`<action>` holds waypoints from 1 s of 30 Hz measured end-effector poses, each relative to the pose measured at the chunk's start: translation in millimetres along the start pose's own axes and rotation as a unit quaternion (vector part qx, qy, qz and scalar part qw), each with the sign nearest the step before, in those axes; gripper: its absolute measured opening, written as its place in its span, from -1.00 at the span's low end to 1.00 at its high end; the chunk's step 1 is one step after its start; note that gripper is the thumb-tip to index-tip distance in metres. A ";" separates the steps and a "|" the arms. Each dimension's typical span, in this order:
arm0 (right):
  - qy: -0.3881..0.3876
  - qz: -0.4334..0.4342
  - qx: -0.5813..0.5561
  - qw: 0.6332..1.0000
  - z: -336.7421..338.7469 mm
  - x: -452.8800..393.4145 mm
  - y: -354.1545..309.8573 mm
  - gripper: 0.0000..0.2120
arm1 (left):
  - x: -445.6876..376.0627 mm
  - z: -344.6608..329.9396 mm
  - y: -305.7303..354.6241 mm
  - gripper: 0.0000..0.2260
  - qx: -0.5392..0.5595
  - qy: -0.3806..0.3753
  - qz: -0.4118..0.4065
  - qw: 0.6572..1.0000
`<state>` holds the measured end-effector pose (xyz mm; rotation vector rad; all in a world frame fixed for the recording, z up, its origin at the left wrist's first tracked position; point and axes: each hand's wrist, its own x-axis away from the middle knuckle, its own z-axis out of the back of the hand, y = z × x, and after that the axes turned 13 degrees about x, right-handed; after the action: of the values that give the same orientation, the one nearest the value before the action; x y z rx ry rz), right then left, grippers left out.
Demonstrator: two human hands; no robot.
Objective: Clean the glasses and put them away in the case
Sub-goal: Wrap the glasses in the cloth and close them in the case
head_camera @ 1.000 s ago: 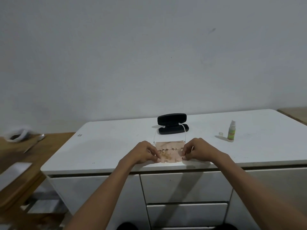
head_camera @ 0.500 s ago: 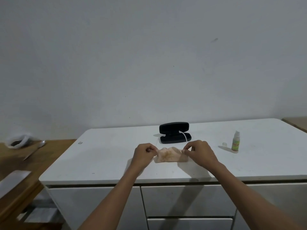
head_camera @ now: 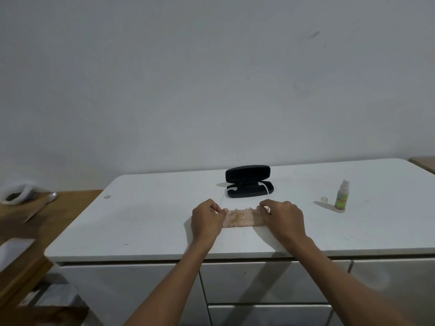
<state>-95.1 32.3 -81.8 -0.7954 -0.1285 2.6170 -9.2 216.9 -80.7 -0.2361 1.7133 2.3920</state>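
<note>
Two bare hands work at counter (head_camera: 150,222) centre: left hand (head_camera: 207,220) and right hand (head_camera: 281,217) each pinch one end of a pinkish cloth (head_camera: 242,218), grip clenched on the fabric, fingertips curled in. Cloth lies folded flat on the counter between the hands, mottled brownish print or stain on it, cannot tell which. Glasses (head_camera: 242,209) appear to sit under or inside the fold, front hidden; only thin pale temple arms show, running to 12 o'clock from the cloth, tips touching or resting in the open case (head_camera: 248,184). Case is black, lid up, just beyond the hands at 12 o'clock. Spray bottle (head_camera: 341,196) stands upright at 2 o'clock from the hands, well apart, its small clear cap (head_camera: 324,199) off and just beside it at its 9 o'clock. Judgement: wiping step in hand, stowing not yet done. Risks: pressing down on the fold could bend the thin frame or splay the temples, since the lenses are pinned flat against a hard top. Grit on the cloth, if that is dirt, could scratch the lenses. Temple tips hooked on the case rim could drag the case toward 6 o'clock or snag when the glasses get lifted. Uncapped bottle could tip if the right arm swings toward 2 o'clock. Lens state hidden, cannot tell if clean.
</note>
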 end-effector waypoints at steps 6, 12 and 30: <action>0.136 -0.003 -0.106 0.985 8.0 6.0 9.6 -0.91 | -3.1 8.0 -7.1 -0.74 0.040 -0.036 -0.031 0.998; 0.004 -0.034 -0.095 0.995 11.1 4.0 12.2 -0.57 | -7.1 13.6 -12.1 -0.84 0.072 -0.064 -0.046 0.994; -0.020 -0.083 -0.128 0.988 6.8 -14.1 8.3 -0.90 | -15.3 11.6 -16.5 -0.89 0.081 -0.063 -0.062 0.993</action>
<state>-91.1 19.3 -70.5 -0.7789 -0.5285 2.4879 9.5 232.2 -88.5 -0.1588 1.7669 2.1204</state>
